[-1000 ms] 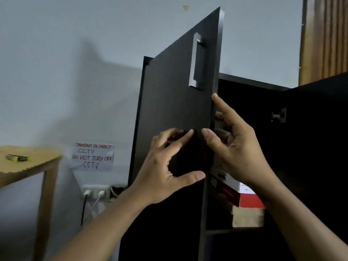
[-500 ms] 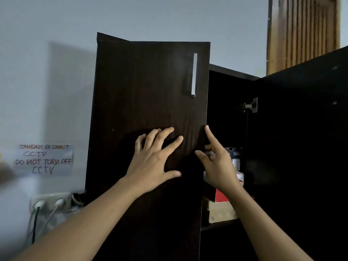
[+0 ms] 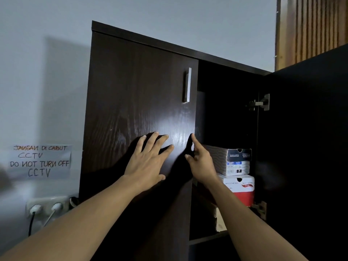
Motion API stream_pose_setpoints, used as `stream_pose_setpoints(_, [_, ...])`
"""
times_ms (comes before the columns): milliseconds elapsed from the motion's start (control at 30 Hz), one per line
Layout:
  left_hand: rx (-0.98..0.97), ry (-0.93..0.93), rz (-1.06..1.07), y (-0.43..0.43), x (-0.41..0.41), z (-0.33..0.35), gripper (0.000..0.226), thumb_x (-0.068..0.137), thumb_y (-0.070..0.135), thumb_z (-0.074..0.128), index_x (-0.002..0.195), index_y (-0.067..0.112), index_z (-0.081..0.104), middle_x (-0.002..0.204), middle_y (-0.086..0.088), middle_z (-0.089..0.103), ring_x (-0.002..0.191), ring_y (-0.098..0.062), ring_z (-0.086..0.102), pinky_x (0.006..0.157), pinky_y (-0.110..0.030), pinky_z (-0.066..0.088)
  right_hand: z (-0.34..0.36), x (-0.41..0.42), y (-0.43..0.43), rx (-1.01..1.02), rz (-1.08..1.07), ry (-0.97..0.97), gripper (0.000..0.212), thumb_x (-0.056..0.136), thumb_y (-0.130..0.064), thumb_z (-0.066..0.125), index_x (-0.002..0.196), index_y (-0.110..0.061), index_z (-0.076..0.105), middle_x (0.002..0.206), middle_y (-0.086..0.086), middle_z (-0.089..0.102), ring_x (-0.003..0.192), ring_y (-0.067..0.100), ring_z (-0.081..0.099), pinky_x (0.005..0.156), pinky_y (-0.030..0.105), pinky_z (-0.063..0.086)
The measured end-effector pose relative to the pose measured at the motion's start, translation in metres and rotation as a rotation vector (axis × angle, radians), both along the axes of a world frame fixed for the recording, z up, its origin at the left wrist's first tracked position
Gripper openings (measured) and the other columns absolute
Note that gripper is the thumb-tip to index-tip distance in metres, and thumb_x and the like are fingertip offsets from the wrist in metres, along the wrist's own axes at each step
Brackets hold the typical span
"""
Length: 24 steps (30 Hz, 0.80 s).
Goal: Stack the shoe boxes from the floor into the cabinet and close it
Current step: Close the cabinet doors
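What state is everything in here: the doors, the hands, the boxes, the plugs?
Left cabinet door: looks shut or nearly shut.
Right cabinet door: swung wide open.
Left hand: flat, fingers spread, pressing on the left door.
Right hand: fingers straight, at that door's free edge.
Grey shoe box: lid on, stacked on the red and white one.
Red and white shoe box: lid on.
Two plugs: plugged into the wall socket.

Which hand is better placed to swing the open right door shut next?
Right. The right hand is beside the open gap, nearest the right door; the left hand lies flat on the left door, farther away.
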<state>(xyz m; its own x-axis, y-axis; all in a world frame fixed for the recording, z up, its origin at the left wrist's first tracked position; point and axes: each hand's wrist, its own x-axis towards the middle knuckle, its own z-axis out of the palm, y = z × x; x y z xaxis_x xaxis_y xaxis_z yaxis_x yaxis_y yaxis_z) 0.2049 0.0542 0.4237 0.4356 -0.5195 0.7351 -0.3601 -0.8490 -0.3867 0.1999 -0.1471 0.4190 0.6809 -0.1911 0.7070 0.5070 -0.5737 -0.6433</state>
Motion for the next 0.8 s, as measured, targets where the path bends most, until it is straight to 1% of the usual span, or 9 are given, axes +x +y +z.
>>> stream_pose_setpoints(67, [-0.002, -0.007, 0.001, -0.002, 0.001, 0.001, 0.097, 0.08, 0.062, 0.068, 0.156, 0.03, 0.016, 0.164, -0.004, -0.002, 0.151, -0.03, -0.011, 0.122, -0.054, 0.0, 0.002, -0.002, -0.001, -0.017, 0.023, 0.012, 0.079, 0.094, -0.01, 0.062, 0.147, -0.055, 0.026, 0.111, -0.013, 0.063, 0.096, 0.006, 0.065, 0.091, 0.032, 0.055])
stream_pose_setpoints(133, [-0.021, -0.002, 0.003, -0.005, -0.002, 0.001, 0.098, 0.078, 0.061, 0.07, 0.156, 0.03, 0.019, 0.164, -0.004, 0.001, 0.151, -0.031, -0.008, 0.12, -0.055, 0.001, 0.003, -0.01, -0.005, -0.03, 0.026, 0.04, 0.077, 0.094, -0.009, 0.06, 0.148, -0.053, 0.026, 0.125, -0.007, 0.06, 0.106, 0.015, 0.068, 0.098, 0.04, 0.055])
stream_pose_setpoints(200, [-0.038, 0.009, 0.001, -0.009, -0.006, 0.003, 0.096, 0.077, 0.061, 0.071, 0.154, 0.029, 0.023, 0.163, -0.004, 0.005, 0.151, -0.032, -0.003, 0.119, -0.056, 0.004, 0.005, -0.027, -0.01, -0.009, 0.032, 0.062, 0.073, 0.096, -0.005, 0.058, 0.152, -0.042, 0.028, 0.128, -0.008, 0.058, 0.097, 0.008, 0.069, 0.092, 0.031, 0.057])
stream_pose_setpoints(300, [-0.123, 0.036, -0.093, -0.021, -0.015, 0.007, 0.09, 0.075, 0.059, 0.073, 0.15, 0.029, 0.034, 0.159, -0.003, 0.022, 0.148, -0.031, 0.012, 0.118, -0.057, 0.013, 0.003, -0.067, -0.027, -0.028, -0.041, 0.07, 0.067, 0.098, -0.004, 0.056, 0.154, -0.03, 0.029, 0.133, -0.002, 0.053, 0.086, -0.004, 0.062, 0.073, 0.009, 0.05])
stream_pose_setpoints(400, [-0.162, 0.048, -0.231, -0.047, -0.029, 0.009, 0.086, 0.074, 0.058, 0.073, 0.147, 0.027, 0.041, 0.154, -0.002, 0.033, 0.145, -0.028, 0.024, 0.116, -0.057, 0.02, -0.002, -0.116, -0.058, -0.072, -0.172, 0.013, 0.063, 0.098, -0.01, 0.057, 0.153, -0.029, 0.032, 0.131, -0.002, 0.055, 0.092, -0.008, 0.061, 0.076, 0.006, 0.048])
stream_pose_setpoints(500, [-0.154, 0.043, -0.386, -0.093, -0.053, 0.013, 0.085, 0.074, 0.058, 0.073, 0.146, 0.025, 0.044, 0.15, -0.002, 0.039, 0.14, -0.027, 0.033, 0.113, -0.054, 0.029, -0.005, -0.174, -0.093, -0.062, -0.283, 0.003, 0.062, 0.098, -0.013, 0.058, 0.152, -0.032, 0.034, 0.127, -0.009, 0.055, 0.099, 0.0, 0.063, 0.078, 0.016, 0.056])
stream_pose_setpoints(600, [-0.152, 0.072, -0.559, -0.151, -0.085, 0.018, 0.084, 0.075, 0.058, 0.071, 0.146, 0.023, 0.044, 0.148, -0.001, 0.042, 0.137, -0.024, 0.037, 0.11, -0.048, 0.035, -0.009, -0.226, -0.134, -0.03, -0.462, -0.046, 0.058, 0.097, -0.016, 0.06, 0.15, -0.029, 0.039, 0.124, -0.007, 0.058, 0.099, 0.0, 0.064, 0.075, 0.008, 0.051])
stream_pose_setpoints(700, [-0.158, 0.121, -0.718, -0.209, -0.118, 0.014, 0.081, 0.081, 0.059, 0.066, 0.149, 0.023, 0.04, 0.15, 0.0, 0.04, 0.139, -0.022, 0.036, 0.109, -0.044, 0.037, -0.023, -0.269, -0.174, 0.046, -0.631, -0.107, 0.05, 0.097, -0.019, 0.061, 0.144, -0.028, 0.046, 0.114, -0.007, 0.063, 0.095, 0.005, 0.066, 0.084, 0.024, 0.056])
stream_pose_setpoints(800, [-0.152, 0.142, -0.828, -0.263, -0.149, 0.008, 0.079, 0.086, 0.06, 0.06, 0.151, 0.026, 0.034, 0.153, 0.002, 0.035, 0.141, -0.02, 0.032, 0.112, -0.042, 0.034, -0.048, -0.301, -0.208, 0.161, -0.738, -0.141, 0.042, 0.097, -0.018, 0.061, 0.138, -0.023, 0.052, 0.102, -0.006, 0.065, 0.092, 0.014, 0.067, 0.081, 0.036, 0.059])
